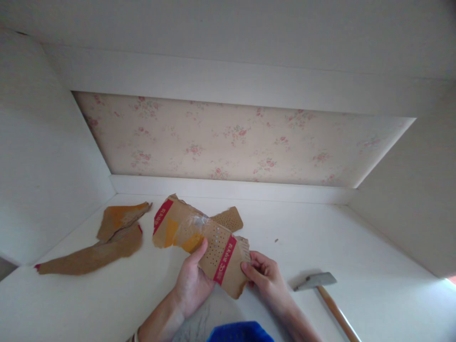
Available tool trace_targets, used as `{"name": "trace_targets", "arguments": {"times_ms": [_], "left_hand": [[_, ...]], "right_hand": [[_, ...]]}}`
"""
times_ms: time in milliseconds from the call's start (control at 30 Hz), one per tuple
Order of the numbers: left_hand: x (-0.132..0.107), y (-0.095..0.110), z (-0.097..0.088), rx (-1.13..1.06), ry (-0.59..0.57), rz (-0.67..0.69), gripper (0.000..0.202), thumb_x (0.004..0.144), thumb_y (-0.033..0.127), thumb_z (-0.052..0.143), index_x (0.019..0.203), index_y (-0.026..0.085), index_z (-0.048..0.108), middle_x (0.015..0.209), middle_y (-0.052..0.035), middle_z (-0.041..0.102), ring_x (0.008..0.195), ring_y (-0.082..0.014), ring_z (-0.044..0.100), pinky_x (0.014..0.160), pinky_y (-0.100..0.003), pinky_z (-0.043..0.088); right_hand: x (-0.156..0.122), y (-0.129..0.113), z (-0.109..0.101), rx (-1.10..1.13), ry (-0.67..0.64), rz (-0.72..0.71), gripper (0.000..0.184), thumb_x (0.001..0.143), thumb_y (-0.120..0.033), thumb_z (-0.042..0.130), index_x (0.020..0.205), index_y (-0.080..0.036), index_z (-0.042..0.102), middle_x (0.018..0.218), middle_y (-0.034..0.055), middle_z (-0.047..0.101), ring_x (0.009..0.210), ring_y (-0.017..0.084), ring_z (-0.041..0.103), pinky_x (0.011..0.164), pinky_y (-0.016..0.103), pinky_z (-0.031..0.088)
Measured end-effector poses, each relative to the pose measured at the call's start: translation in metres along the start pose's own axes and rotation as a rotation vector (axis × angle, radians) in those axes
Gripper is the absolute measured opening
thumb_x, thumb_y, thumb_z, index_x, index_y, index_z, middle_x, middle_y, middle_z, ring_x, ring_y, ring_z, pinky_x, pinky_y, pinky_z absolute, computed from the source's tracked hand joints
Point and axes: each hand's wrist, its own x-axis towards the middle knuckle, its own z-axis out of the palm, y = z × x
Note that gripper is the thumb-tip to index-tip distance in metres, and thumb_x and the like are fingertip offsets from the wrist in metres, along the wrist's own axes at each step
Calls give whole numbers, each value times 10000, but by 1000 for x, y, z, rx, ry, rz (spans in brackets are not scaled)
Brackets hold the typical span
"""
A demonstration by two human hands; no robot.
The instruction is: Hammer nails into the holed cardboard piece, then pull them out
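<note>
Cardboard piece [215, 244], torn, over a white surface [302, 237]; whether it touches is unclear. Left hand [194, 278] grips its near edge, thumb on top; right hand [265, 273] pinches the right end. Likely light, bendable, tear-prone; best held by intact flat parts.

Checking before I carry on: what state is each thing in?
Held cardboard: torn-edged, dotted with holes
Left hand: gripping its near edge, thumb on top
Right hand: pinching its right end
Cardboard at left: torn, lying down
Perforated piece: partly hidden
Wooden-handled tool: lying down, unheld
</note>
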Motion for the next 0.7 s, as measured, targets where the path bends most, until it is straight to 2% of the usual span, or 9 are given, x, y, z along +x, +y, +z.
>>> {"name": "trace_targets", "arguments": {"times_ms": [133, 233, 433, 533, 600, 700], "left_hand": [[-1, 1, 1, -2, -39, -34, 463, 913, 459, 587, 1176, 89, 676, 1167, -186, 717, 1174, -351, 628, 1023, -480, 462], [-2, 1, 3, 7, -42, -42, 473, 900, 471, 603, 1176, 95, 677, 1156, -184, 720, 1170, -350, 630, 1007, -470, 475], [-2, 1, 7, 31, 87, 18, 432, 901, 450, 622, 1139, 95, 688, 1144, -182, 725, 1103, -334, 669, 957, -442, 515], [-1, -1, 8, 47, 107, 12, 379, 919, 404, 605, 1107, 87, 697, 1124, -180, 733, 1082, -325, 682, 944, -434, 526], [-1, -2, 8, 69, 120, 21, 335, 915, 374, 618, 1072, 93, 708, 1094, -171, 745, 1068, -322, 689, 939, -435, 533], [-1, -5, 8, 125, 137, 50, 273, 879, 331, 676, 1018, 101, 725, 1062, -159, 757, 1051, -322, 698, 938, -428, 538]], "right_hand": [[-1, -1, -2, -33, -23, 6, 387, 808, -550, 720, 829, -164, 709, 580, -44, 531, 517, 95, 398, 498, 240, 264], [-2, -2, -3, -47, -36, 12, 396, 795, -556, 727, 831, -162, 716, 579, -42, 533, 517, 100, 401, 500, 245, 268], [1, -4, -1, -56, -19, 8, 407, 812, -552, 713, 915, -158, 731, 642, -18, 594, 556, 112, 443, 525, 242, 321], [0, -5, 1, -39, -29, 0, 401, 810, -551, 717, 842, -152, 724, 630, -11, 601, 549, 115, 462, 521, 243, 331], [-1, -6, 3, -15, -28, -15, 388, 823, -545, 708, 870, -160, 724, 705, 17, 657, 619, 148, 541, 565, 259, 387], [-3, -6, 3, 24, 16, -41, 374, 852, -524, 688, 1043, -203, 699, 917, 50, 717, 846, 217, 627, 728, 308, 462]]}}
